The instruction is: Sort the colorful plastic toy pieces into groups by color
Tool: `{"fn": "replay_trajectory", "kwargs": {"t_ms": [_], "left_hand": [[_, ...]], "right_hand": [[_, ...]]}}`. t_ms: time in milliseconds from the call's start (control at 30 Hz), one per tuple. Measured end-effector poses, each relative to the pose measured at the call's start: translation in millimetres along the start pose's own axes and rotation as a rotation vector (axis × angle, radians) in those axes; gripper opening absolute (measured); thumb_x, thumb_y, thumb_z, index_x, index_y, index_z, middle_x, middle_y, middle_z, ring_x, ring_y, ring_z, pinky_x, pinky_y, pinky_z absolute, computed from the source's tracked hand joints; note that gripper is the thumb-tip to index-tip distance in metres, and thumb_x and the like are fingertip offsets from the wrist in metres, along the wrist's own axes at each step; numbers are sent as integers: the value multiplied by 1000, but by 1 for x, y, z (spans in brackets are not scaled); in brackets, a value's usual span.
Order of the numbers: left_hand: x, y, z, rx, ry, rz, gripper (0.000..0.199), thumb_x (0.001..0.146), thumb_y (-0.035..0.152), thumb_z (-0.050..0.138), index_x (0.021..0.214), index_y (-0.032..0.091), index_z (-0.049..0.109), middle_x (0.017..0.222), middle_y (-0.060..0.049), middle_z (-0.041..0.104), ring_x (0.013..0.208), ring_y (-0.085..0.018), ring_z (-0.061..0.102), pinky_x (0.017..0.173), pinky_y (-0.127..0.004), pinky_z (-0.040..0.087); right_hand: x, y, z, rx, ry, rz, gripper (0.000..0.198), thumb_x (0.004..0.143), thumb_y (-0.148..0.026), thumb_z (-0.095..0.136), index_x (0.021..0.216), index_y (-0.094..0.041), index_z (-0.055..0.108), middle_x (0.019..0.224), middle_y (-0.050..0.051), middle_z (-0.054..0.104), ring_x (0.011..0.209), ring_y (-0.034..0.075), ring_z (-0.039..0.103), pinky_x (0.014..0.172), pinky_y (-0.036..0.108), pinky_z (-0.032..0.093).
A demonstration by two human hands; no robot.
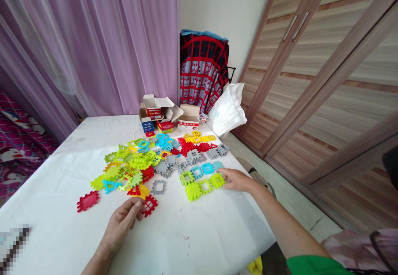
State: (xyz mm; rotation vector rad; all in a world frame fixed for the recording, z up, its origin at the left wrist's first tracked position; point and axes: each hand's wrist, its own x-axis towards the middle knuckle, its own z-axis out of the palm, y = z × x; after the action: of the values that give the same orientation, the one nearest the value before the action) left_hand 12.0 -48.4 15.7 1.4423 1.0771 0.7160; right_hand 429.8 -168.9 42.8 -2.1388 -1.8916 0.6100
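The thumb and curled fingers of my left hand (pixel 122 222) are closed at the left edge of a red interlocking building tile (pixel 150 205) with a window-like cross in it. My right hand (pixel 236 179) has its index finger stretched out and its fingertips beside a lime green tile (pixel 217 180). That tile is at the right end of a lime row, with a blue row (pixel 207 168) just behind it. A grey square frame tile (pixel 158 187) and an orange tile (pixel 143 191) lie near my left hand. A solid red tile (pixel 88 201) lies apart at the left.
A mixed heap of tiles (pixel 141 160) covers the middle of the white-covered table (pixel 56 175). Grey stacks (pixel 193 155), red tiles (pixel 202 147) and yellow tiles (pixel 209 138) stand at the right. Behind are open cardboard boxes (pixel 188 117) and a white plastic bag (pixel 228 109).
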Motion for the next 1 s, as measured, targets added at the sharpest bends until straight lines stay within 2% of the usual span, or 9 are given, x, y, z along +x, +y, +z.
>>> {"fn": "replay_trajectory", "kwargs": {"t_ms": [167,433,767,1000], "left_hand": [[0,0,0,2,4,17,57,63,73,62,78,18,64,54,0,61,47,-12,47,42,-21,35],[-1,2,1,-5,17,35,55,64,71,63,76,18,65,53,0,61,45,-11,46,41,-21,35],[0,-5,0,-18,-2,31,53,67,70,63,79,18,64,55,1,61,46,-11,47,42,-20,34],[-2,-3,2,-41,8,15,54,66,71,62,79,18,63,56,1,60,47,-11,49,42,-20,33]], "right_hand": [[2,-7,1,-56,-14,-1,60,66,-25,66,126,-22,57,88,1,64,75,16,59,66,22,42],[5,-4,4,-65,-14,-28,58,67,-24,65,124,-23,58,85,0,62,74,15,58,65,22,41],[4,-8,0,-109,-28,-3,65,65,-24,66,129,-24,54,96,3,63,85,19,60,76,26,44],[8,-11,4,-123,-44,-11,65,64,-22,65,128,-28,56,99,4,60,84,19,59,77,27,44]]}}
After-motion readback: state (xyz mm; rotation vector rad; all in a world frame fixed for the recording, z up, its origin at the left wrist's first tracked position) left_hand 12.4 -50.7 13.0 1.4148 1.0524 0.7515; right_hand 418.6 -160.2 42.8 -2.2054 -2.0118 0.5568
